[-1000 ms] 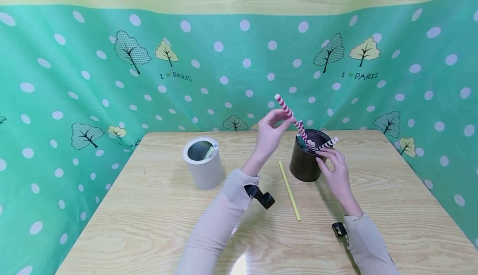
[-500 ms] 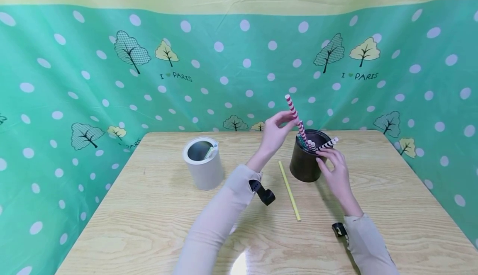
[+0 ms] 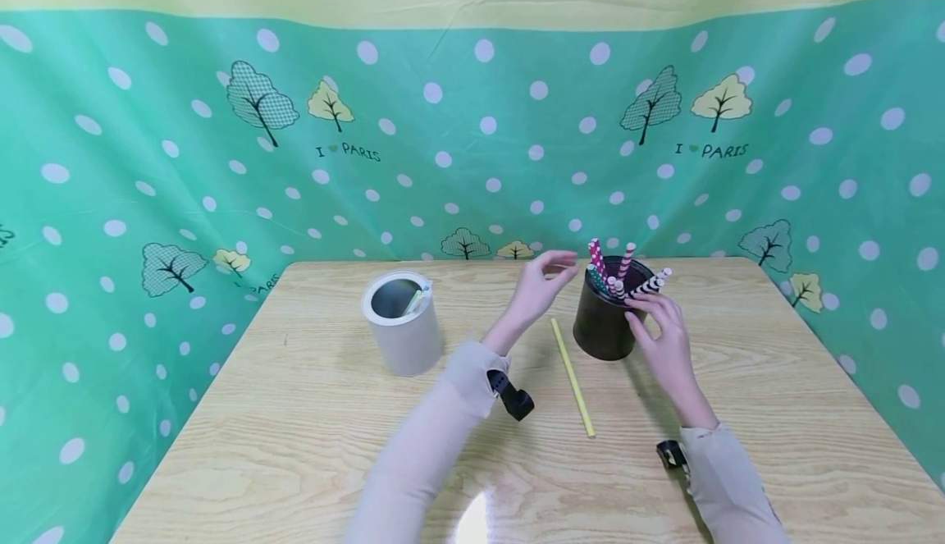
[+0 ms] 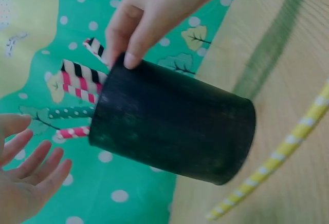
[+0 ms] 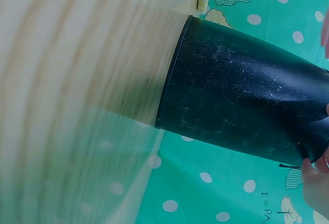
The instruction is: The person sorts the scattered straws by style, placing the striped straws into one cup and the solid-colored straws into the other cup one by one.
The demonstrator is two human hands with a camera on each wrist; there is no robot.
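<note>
A black cylindrical cup (image 3: 605, 326) stands upright on the table. Several patterned paper straws lean out of it, among them a pink dotted straw (image 3: 596, 255), a pink striped straw (image 3: 627, 260), a dark green dotted straw (image 4: 72, 112) and black striped ones. My right hand (image 3: 664, 339) pinches the cup's rim on its near right side, thumb outside, as the left wrist view (image 4: 159, 18) shows. Just left of the cup, my left hand (image 3: 537, 285) hangs with loosely spread fingers and holds nothing. On the table below lies a yellow straw with white dots (image 3: 572, 378).
A white cylindrical container (image 3: 404, 335) with a few light-coloured items inside stands at the left. The wooden table (image 3: 295, 445) ends at the back against a green dotted curtain (image 3: 413, 142).
My left hand moved right with a pink striped straw, let it go into the black cup, then drew back a little lower left. My right hand stayed on the rim.
</note>
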